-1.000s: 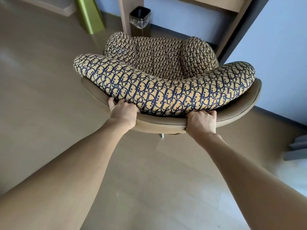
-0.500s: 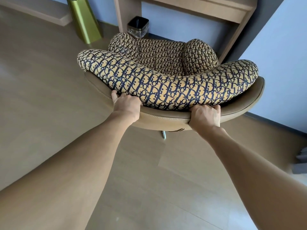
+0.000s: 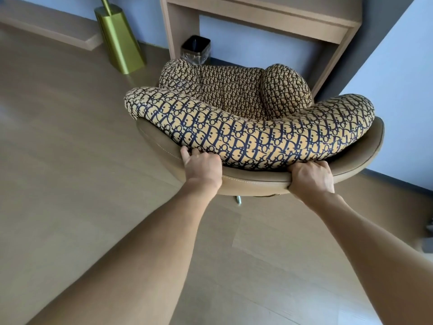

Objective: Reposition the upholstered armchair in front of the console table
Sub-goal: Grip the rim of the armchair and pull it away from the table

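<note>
While both arms reach toward twelve o'clock, the left hand point(image 3: 203, 167) and right hand point(image 3: 311, 177) clasp the armchair point(image 3: 253, 134) by its back rim; it faces the console point(image 3: 262, 22), bin point(image 3: 196, 49) at eleven.

Bare wood-look floor point(image 3: 58, 184) lies open to the left of and behind the patterned upholstered armchair with a tan leather shell point(image 3: 257, 137). Ahead, the opening under the light wooden console table point(image 3: 257, 17) is partly taken by a small black waste bin with a plastic liner point(image 3: 196, 49) beside its left leg. A tapered metallic green floor stand point(image 3: 120, 43) stands further left, and a pale blue wall point(image 3: 403, 90) closes the right side.
</note>
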The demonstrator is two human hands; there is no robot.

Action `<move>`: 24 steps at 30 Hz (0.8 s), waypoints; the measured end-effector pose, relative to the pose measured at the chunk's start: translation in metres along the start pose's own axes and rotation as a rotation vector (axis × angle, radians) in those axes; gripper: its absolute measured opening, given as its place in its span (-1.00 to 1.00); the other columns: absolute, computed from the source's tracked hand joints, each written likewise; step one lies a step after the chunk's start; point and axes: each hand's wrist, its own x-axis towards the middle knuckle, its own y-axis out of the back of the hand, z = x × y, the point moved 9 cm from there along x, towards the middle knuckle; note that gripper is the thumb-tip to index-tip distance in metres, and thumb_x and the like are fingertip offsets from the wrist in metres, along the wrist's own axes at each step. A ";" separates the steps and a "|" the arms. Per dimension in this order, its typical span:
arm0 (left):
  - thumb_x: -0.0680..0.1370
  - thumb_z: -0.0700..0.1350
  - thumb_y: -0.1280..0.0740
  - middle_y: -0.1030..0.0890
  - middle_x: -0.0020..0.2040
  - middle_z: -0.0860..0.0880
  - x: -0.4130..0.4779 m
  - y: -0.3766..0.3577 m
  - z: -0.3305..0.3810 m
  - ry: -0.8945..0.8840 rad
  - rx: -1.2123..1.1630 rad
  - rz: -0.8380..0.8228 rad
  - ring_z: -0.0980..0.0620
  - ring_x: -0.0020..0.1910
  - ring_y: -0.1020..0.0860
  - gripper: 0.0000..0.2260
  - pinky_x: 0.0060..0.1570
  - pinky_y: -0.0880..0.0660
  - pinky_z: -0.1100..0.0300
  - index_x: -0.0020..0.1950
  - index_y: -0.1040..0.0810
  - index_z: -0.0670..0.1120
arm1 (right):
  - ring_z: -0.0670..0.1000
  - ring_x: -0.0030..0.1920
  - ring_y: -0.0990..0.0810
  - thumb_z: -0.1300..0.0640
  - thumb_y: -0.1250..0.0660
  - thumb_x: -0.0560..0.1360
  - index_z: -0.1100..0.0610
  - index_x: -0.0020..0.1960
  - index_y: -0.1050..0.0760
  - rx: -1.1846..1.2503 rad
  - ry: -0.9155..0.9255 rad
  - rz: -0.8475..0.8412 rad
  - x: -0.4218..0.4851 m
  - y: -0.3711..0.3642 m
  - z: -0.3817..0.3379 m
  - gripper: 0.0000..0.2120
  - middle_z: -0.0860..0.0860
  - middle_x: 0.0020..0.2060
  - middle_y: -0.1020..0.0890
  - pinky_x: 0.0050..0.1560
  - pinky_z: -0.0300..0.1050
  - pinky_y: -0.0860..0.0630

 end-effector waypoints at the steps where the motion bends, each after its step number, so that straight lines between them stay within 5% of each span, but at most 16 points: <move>1: 0.56 -0.21 -0.39 -0.53 -0.20 0.03 0.000 -0.001 0.001 -0.001 -0.005 0.002 -0.08 0.31 -0.47 -0.77 0.55 -0.03 -0.21 0.12 -0.71 0.05 | 0.08 -0.33 -0.38 0.26 -0.28 0.33 0.02 -0.29 -0.44 -0.006 0.001 0.002 0.001 0.000 0.001 -0.85 -0.09 -0.52 -0.31 0.09 -0.02 -0.34; 6: 0.59 -0.19 -0.38 -0.66 -0.16 -0.01 -0.004 -0.004 0.009 -0.014 -0.045 -0.004 -0.12 0.38 -0.43 -0.87 0.56 0.01 -0.24 -0.02 -0.71 0.00 | 0.06 -0.28 -0.38 0.23 -0.31 0.36 0.00 -0.17 -0.58 -0.052 -0.018 -0.026 0.003 -0.003 0.011 -0.84 -0.12 -0.48 -0.30 0.08 -0.03 -0.36; 13: 0.59 -0.19 -0.42 -0.71 -0.04 -0.05 -0.013 -0.007 0.025 -0.070 -0.128 -0.040 -0.18 0.44 -0.38 -0.83 0.58 0.09 -0.30 -0.18 -0.55 -0.01 | 0.06 0.04 -0.59 0.14 -0.37 0.41 -0.05 0.01 -0.64 -0.099 -0.025 -0.075 0.002 0.000 0.023 -0.79 -0.06 -0.13 -0.69 0.12 -0.03 -0.40; 17: 0.56 -0.23 -0.44 -0.68 0.02 -0.05 -0.014 -0.009 0.034 -0.119 -0.132 -0.064 -0.19 0.39 -0.39 -0.91 0.57 0.09 -0.32 -0.04 -0.66 -0.03 | 0.01 0.15 -0.56 0.09 -0.37 0.42 -0.11 0.10 -0.62 -0.153 -0.045 -0.113 0.003 0.003 0.028 -0.73 -0.11 -0.01 -0.68 0.22 -0.06 -0.41; 21: 0.48 -0.24 -0.51 -0.64 0.13 -0.07 -0.014 -0.009 0.038 -0.193 -0.141 -0.139 -0.20 0.38 -0.37 -0.72 0.54 0.05 -0.32 0.14 -0.64 0.00 | 0.00 0.28 -0.54 0.07 -0.28 0.52 -0.10 0.24 -0.56 -0.221 -0.076 -0.264 0.003 0.013 0.023 -0.69 -0.11 0.18 -0.64 0.36 -0.09 -0.37; 24: 0.37 -0.22 -0.54 -0.56 0.24 -0.11 -0.023 0.001 0.040 -0.354 -0.178 -0.211 -0.21 0.40 -0.32 -0.46 0.52 0.01 -0.34 0.31 -0.51 0.00 | 0.07 0.11 -0.64 0.20 -0.26 0.51 0.01 0.07 -0.57 -0.093 -0.121 -0.395 0.002 0.038 -0.010 -0.80 0.00 0.09 -0.68 0.05 -0.06 -0.54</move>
